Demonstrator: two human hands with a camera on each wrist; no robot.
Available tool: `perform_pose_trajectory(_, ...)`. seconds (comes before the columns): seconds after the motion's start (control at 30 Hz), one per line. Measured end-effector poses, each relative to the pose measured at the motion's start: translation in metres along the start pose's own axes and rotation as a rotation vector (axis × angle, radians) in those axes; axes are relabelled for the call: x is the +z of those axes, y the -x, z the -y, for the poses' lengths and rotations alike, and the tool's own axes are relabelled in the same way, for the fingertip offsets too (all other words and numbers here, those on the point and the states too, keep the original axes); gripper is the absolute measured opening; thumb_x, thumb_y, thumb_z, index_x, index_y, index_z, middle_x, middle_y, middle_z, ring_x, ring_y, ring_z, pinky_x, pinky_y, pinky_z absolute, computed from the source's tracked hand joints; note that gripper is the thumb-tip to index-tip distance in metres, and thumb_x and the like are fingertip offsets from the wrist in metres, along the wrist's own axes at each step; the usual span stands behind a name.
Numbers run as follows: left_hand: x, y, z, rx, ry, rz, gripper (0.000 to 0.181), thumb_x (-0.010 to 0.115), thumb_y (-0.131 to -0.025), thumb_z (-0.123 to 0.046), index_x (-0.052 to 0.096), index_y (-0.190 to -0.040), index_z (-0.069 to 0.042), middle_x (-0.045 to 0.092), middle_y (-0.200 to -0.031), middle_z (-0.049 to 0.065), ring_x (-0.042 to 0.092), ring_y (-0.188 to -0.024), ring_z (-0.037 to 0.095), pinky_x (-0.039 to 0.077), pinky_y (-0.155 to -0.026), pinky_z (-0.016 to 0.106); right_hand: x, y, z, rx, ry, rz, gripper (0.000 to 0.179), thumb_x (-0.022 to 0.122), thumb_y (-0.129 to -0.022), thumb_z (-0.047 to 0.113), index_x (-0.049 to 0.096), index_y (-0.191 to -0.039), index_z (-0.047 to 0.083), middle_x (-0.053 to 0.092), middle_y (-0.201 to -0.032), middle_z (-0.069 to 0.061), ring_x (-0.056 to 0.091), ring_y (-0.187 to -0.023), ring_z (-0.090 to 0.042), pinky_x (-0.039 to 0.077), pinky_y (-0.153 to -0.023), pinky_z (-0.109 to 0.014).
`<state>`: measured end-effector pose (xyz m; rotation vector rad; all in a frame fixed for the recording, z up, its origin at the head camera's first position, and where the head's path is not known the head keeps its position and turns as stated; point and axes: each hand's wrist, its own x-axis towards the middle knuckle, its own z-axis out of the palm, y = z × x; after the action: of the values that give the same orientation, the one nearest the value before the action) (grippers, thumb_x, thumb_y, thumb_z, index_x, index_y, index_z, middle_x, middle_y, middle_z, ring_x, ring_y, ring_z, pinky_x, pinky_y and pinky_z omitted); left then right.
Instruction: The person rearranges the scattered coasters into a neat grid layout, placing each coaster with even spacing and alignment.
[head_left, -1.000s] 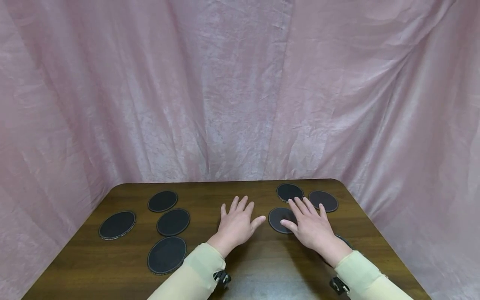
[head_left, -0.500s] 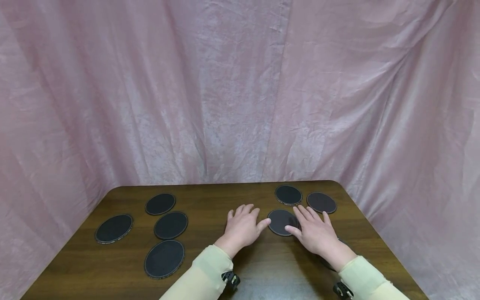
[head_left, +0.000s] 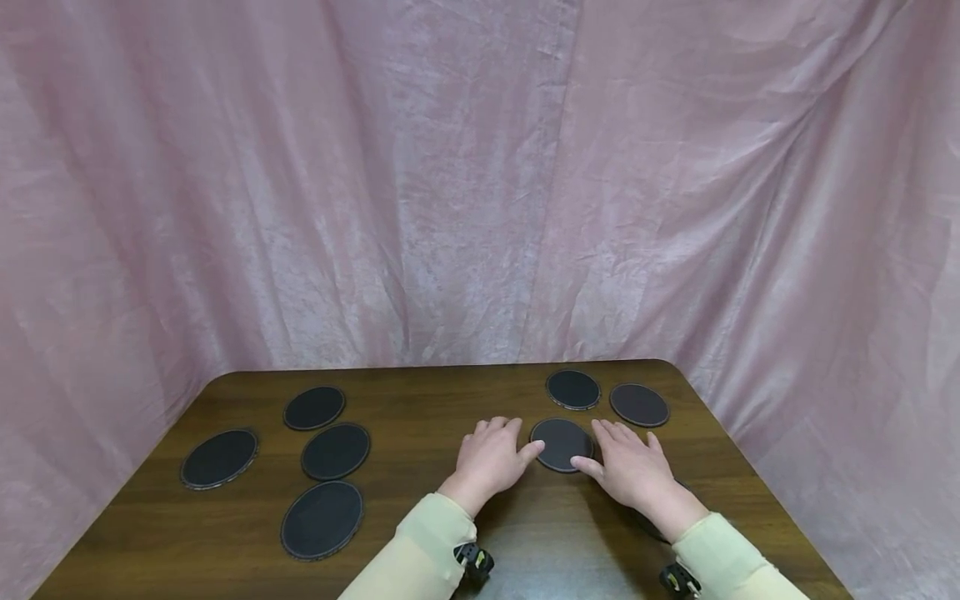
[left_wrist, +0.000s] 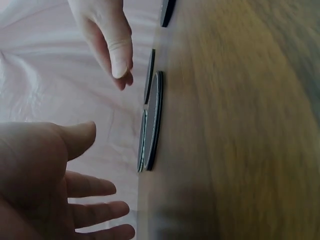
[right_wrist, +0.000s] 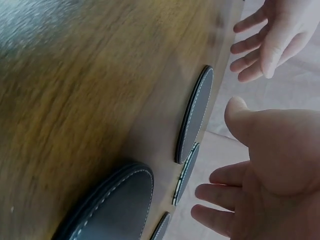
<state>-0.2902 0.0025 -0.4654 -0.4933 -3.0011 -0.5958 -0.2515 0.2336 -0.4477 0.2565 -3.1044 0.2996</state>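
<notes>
A round black coaster (head_left: pixel 561 444) with stitched edging lies flat between my hands. Just left of it hovers my left hand (head_left: pixel 491 457), its thumb by the coaster's rim in the head view. On the other side my right hand (head_left: pixel 626 467) hangs over the table, thumb pointing left at the rim. Both hands are empty, fingers spread and slightly bent; the left wrist view has a gap between the fingers and this coaster (left_wrist: pixel 156 122). Under my right wrist another coaster (head_left: pixel 651 527) is mostly hidden; it shows large in the right wrist view (right_wrist: pixel 117 210).
Behind my right hand lie two more coasters, one dark (head_left: pixel 573 389) and one browner (head_left: pixel 639 405). Several others, such as the nearest one (head_left: pixel 322 520), lie on the left of the wooden table (head_left: pixel 187 550). A pink curtain (head_left: pixel 450 183) hangs behind the far edge.
My left hand has moved right and lower, closer to the middle coaster. My right hand has sunk a little. The fingers of both point more downward. The coasters have not moved on the table.
</notes>
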Motion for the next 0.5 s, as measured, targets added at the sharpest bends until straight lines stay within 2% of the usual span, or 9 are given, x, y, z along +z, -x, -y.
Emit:
perform_pose_trajectory(0.2,0.005,-0.003,-0.006,-0.005,-0.013,-0.003,0.066,0.066,-0.108,-0.056,0.065,-0.153,-0.009,0.064,-0.152,0.014,0.057,-0.139,0.039,0.051,-0.109,0.058,0.000,-0.004,0.003,0.025,-0.016,0.010,0.079,0.068,-0.107,0.054,0.052,-0.159,-0.005,0.057,-0.157,-0.027,0.052,-0.146,-0.049,0.034,-0.114,-0.079)
perform_pose_trajectory(0.37,0.009,-0.009,-0.008,-0.011,-0.021,0.007,0.063,0.069,-0.108,-0.054,0.066,-0.152,-0.009,0.066,-0.148,0.014,0.059,-0.134,0.037,0.055,-0.104,0.053,0.000,-0.011,0.002,0.036,0.010,0.012,0.078,0.071,-0.106,0.053,0.058,-0.152,-0.008,0.060,-0.148,-0.030,0.058,-0.136,-0.052,0.046,-0.104,-0.074)
perform_pose_trajectory(0.5,0.010,-0.015,-0.010,-0.010,-0.011,0.009,0.061,0.071,-0.107,-0.052,0.068,-0.149,-0.009,0.067,-0.145,0.014,0.060,-0.131,0.036,0.056,-0.102,0.051,0.000,-0.017,0.002,0.046,0.013,0.022,0.073,0.072,-0.106,0.051,0.063,-0.146,-0.009,0.062,-0.142,-0.031,0.061,-0.132,-0.052,0.048,-0.102,-0.073)
